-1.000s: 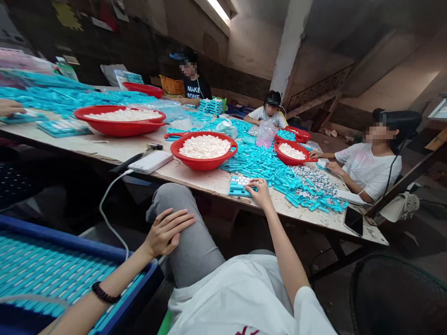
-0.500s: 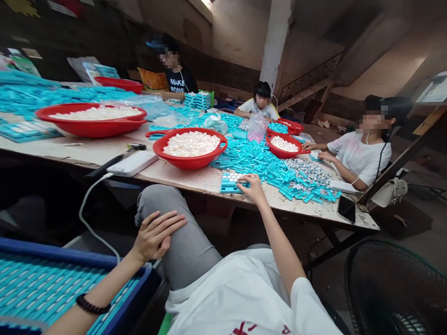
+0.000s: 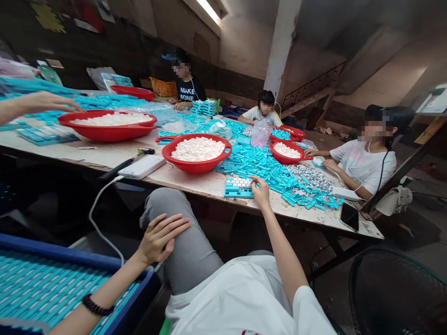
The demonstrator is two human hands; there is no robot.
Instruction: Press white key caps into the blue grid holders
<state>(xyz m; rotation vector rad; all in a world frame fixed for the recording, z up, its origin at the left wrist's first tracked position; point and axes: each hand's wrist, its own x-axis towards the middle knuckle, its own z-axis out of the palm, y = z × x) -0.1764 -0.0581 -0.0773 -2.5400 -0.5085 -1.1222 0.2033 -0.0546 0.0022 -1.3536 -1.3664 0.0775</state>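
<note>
My left hand lies on my grey-trousered knee, fingers stretched out and holding nothing. At the table's near edge my right hand has its fingers bent together at the right end of a flat block of light-blue plastic pieces. White pieces fill the far rows of that block, while its near part shows blue with dark gaps. Whether a small piece is between my right fingertips is too small to tell. Beyond this hand spreads a heap of loose blue plastic pieces.
Red bowls of white pieces stand on the table, one close by and another farther left. A co-worker's hand reaches in from the left. A power bank, a phone, a blue crate and a fan are nearby.
My right hand has shifted from over the block to its right end. A co-worker's hand has come in at the left bowl. The camera view has tilted slightly upward.
</note>
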